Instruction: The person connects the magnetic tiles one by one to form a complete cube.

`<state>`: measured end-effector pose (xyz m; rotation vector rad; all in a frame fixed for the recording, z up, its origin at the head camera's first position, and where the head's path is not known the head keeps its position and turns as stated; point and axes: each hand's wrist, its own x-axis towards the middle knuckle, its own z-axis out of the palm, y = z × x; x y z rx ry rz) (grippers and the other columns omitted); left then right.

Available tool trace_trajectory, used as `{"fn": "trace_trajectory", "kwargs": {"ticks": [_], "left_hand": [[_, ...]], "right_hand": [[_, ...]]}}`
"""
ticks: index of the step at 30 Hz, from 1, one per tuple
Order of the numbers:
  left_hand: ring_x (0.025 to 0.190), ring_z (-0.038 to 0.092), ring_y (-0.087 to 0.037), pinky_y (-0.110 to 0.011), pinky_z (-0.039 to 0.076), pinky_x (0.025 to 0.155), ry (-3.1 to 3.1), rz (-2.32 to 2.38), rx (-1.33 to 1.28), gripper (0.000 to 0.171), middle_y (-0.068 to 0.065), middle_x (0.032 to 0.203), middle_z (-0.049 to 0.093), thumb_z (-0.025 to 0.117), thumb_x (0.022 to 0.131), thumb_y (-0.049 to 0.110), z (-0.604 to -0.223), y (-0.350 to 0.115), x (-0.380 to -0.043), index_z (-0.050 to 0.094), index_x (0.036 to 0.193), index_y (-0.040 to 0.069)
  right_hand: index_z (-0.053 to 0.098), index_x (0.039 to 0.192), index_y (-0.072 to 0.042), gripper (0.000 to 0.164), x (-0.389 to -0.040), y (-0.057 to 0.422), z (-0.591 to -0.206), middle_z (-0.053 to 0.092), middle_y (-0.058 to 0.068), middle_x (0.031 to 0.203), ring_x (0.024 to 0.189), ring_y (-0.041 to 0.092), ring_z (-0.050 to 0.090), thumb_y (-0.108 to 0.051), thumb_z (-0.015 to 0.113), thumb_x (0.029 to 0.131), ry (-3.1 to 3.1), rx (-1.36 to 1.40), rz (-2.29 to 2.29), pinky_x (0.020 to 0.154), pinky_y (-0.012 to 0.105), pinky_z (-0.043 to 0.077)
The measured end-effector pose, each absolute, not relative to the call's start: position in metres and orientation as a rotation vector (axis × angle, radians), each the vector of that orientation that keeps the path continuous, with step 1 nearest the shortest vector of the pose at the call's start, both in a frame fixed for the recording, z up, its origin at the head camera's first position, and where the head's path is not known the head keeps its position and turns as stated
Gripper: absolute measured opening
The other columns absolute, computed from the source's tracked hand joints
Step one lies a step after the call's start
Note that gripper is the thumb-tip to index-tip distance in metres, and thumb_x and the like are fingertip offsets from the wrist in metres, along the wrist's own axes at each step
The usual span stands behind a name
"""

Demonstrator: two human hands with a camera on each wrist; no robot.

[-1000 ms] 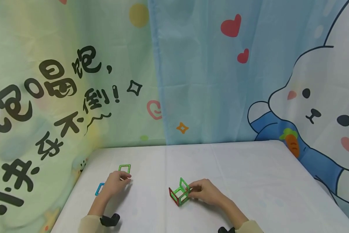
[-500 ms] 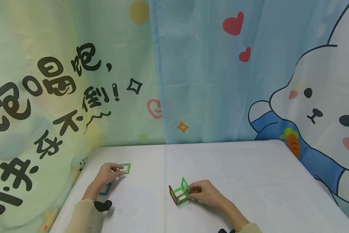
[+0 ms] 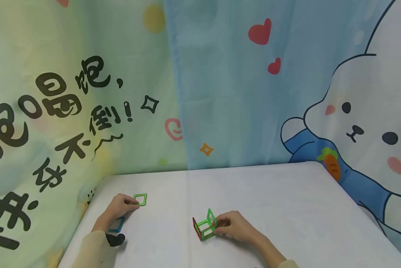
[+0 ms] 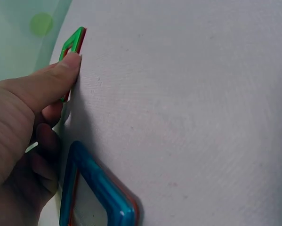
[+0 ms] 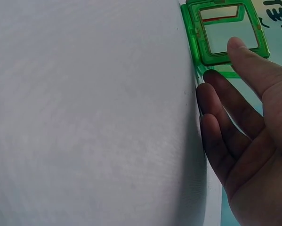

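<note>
Head view: left grip (image 3: 120, 205) pinches green square (image 3: 145, 200) by left edge; red-green frame cluster (image 3: 209, 227) well apart rightward, pinched by right grip (image 3: 235, 225)

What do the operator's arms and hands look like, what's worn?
Left hand and right hand: ungloved. Left sleeve: plain beige, long, with a black, rounded device at the cuff. Right sleeve: same beige, only its end in view. No markings or cables visible.
</note>
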<state>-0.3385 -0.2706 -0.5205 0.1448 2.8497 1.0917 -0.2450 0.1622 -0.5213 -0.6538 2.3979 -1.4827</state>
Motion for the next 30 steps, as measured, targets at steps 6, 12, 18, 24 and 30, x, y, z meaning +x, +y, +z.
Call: {"fn": "trace_trajectory", "kwargs": {"ticks": [6, 12, 18, 24, 30], "left_hand": [[0.073, 0.046, -0.018, -0.032, 0.037, 0.062, 2.859, 1.077, 0.167, 0.005, 0.001, 0.075, 0.059, 0.078, 0.081, 0.009, -0.525, -0.272, -0.338, 0.076, 0.085, 0.008], [0.073, 0.052, -0.017, -0.030, 0.044, 0.060, 2.877, 1.140, 0.258, 0.006, -0.002, 0.085, 0.059, 0.079, 0.081, 0.014, -0.519, -0.269, -0.342, 0.077, 0.086, 0.010], [0.080, 0.056, -0.018, -0.032, 0.048, 0.066, 2.906, 1.204, 0.378, 0.005, -0.002, 0.090, 0.063, 0.076, 0.085, 0.013, -0.511, -0.263, -0.335, 0.077, 0.087, 0.008], [0.075, 0.053, -0.015, -0.031, 0.045, 0.063, 2.913, 1.203, 0.381, 0.008, 0.001, 0.089, 0.066, 0.073, 0.087, 0.017, -0.506, -0.255, -0.337, 0.076, 0.089, 0.010], [0.073, 0.055, -0.013, -0.029, 0.046, 0.063, 2.982, 1.207, 0.358, 0.007, 0.001, 0.088, 0.068, 0.072, 0.089, 0.016, -0.507, -0.252, -0.340, 0.076, 0.089, 0.010]], "right_hand": [[0.074, 0.100, -0.006, 0.019, -0.243, 0.160, -0.521, 0.070, -0.002, 0.084, 0.071, 0.013, 0.063, -0.014, 0.077, 0.083, 2.393, -0.643, -1.469, 0.061, 0.025, 0.051], [0.074, 0.099, -0.008, 0.018, -0.246, 0.159, -0.522, 0.070, -0.005, 0.083, 0.072, 0.012, 0.062, -0.017, 0.077, 0.084, 2.420, -0.676, -1.432, 0.062, 0.025, 0.050], [0.074, 0.100, -0.006, 0.020, -0.245, 0.158, -0.523, 0.069, -0.005, 0.083, 0.072, 0.012, 0.062, -0.017, 0.077, 0.084, 2.423, -0.690, -1.441, 0.063, 0.024, 0.049], [0.074, 0.100, -0.006, 0.019, -0.245, 0.159, -0.521, 0.070, -0.003, 0.085, 0.075, 0.013, 0.063, -0.016, 0.077, 0.083, 2.424, -0.697, -1.467, 0.065, 0.025, 0.049], [0.074, 0.100, -0.007, 0.019, -0.247, 0.159, -0.521, 0.070, -0.001, 0.085, 0.072, 0.012, 0.061, -0.014, 0.077, 0.083, 2.422, -0.696, -1.465, 0.062, 0.023, 0.047]]}}
